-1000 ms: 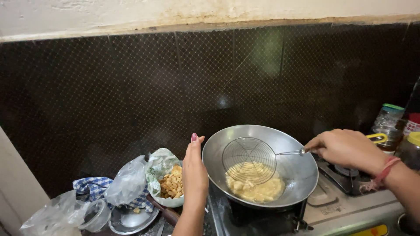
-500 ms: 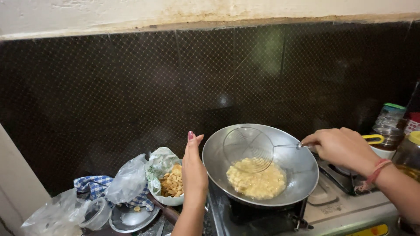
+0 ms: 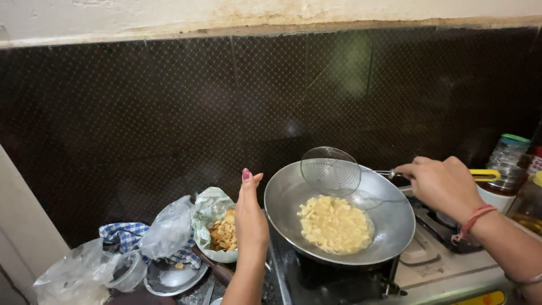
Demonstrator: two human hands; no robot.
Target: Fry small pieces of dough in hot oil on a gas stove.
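The right hand (image 3: 443,186) is clenched around the yellow-tipped handle of a round wire-mesh skimmer (image 3: 331,170), whose basket is lifted clear of the food and tilted above the far rim of the wide steel frying pan (image 3: 389,226). The pan sits on a gas stove (image 3: 435,265) toward the right end of the table, with a mound of pale yellow frying pieces (image 3: 335,223) bubbling at its middle. The left hand (image 3: 249,217) is released, flat and upright, fingers together, just beside the pan's left rim; whether it touches the metal cannot be told.

To handle the skimmer well, I would judge it best to keep the basket level over the pan so any drips fall inside the rim, and to keep the left palm off the hot edge.

Room is tight. Left of the pan stands a white bowl of browned fried pieces (image 3: 224,232), lined with a crumpled plastic bag, then a blue checked cloth (image 3: 121,234) and a small steel plate (image 3: 175,278). At the right edge, glass jars (image 3: 508,155) crowd close behind the wrist.
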